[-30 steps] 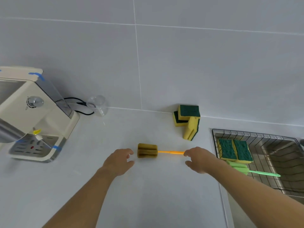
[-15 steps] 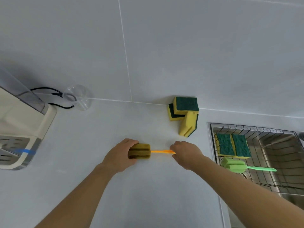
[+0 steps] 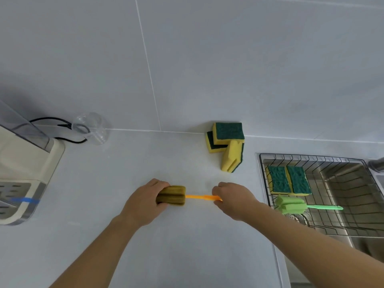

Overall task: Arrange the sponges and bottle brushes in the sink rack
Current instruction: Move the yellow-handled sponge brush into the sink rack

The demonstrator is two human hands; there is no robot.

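An orange-handled bottle brush (image 3: 197, 197) with a brown-olive sponge head lies across the white counter (image 3: 187, 246). My left hand (image 3: 143, 201) grips its sponge head and my right hand (image 3: 232, 199) grips the handle's far end. Three yellow-and-green sponges (image 3: 227, 142) are piled against the wall, one of them standing on edge. The wire sink rack (image 3: 311, 159) at the right holds two green-topped sponges (image 3: 288, 179) side by side and a green bottle brush (image 3: 295, 205) lying in front of them.
A cream coffee machine (image 3: 22, 163) with a metal drip tray stands at the left. A clear plastic cup (image 3: 93, 127) and a black cable lie by the wall behind it. The steel sink basin (image 3: 357, 194) shows under the rack.
My left hand closed around the brush's sponge head and my right hand closed on its handle. The view shifted right, so the coffee machine moved toward the left edge.
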